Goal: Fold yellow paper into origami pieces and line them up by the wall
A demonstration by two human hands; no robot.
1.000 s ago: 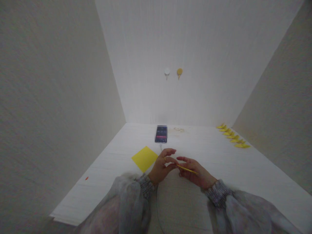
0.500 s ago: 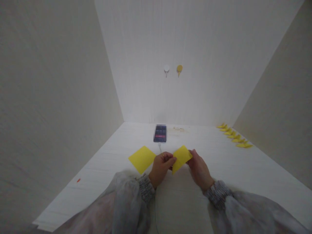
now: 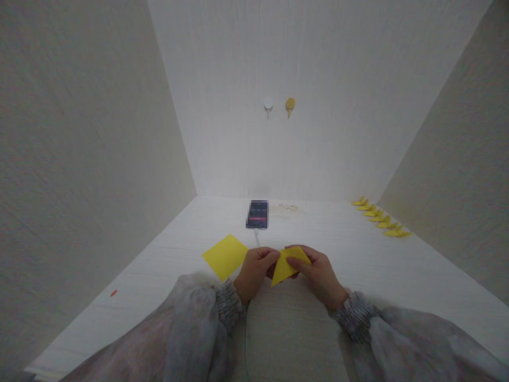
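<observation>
Folded yellow paper [image 3: 283,269]: turned from edge-on, a thin strip one second ago, to face-on. Since half a second ago, its raised far peak has dropped and its outline has become lower, roughly triangular.

Right grip [image 3: 324,276]: moved from the right edge of the paper in toward the left; the thumb now presses the front face, with fingers behind.

Left grip [image 3: 253,271]: fingers, spread one second ago, are now curled in.

View: shifted; the phone [image 3: 257,215] and flat yellow sheet [image 3: 225,257] appear farther left.
</observation>
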